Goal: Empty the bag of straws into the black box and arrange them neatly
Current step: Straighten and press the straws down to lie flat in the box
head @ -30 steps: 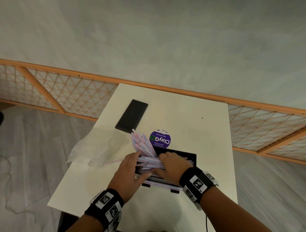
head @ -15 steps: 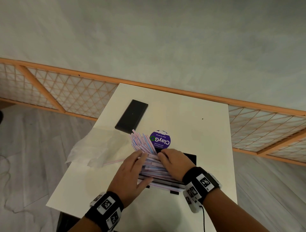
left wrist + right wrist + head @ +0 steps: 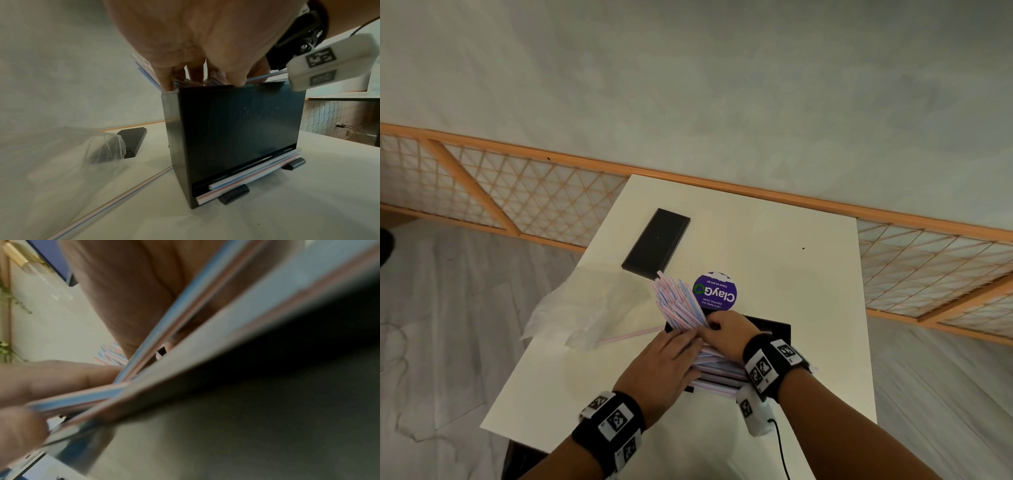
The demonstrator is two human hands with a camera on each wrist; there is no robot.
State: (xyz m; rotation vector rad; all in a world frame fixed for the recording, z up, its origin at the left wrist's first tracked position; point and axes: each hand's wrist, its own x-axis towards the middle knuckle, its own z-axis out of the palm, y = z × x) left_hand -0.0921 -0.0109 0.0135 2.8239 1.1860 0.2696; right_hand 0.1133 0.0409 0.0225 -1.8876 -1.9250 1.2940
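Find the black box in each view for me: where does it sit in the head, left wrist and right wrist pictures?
Head: black box lower centre, mostly under both hands.
Left wrist: fills the centre, fingers at its top rim.
Right wrist: too blurred to tell.
Shared landmark: the striped straws.

Head view: looking down from above onto the counter [image 3: 739,219]. Wrist views: very close, low beside the black box [image 3: 236,129], shared with the head view.

Café-like room: white table [image 3: 774,240], lattice railing [image 3: 524,198].
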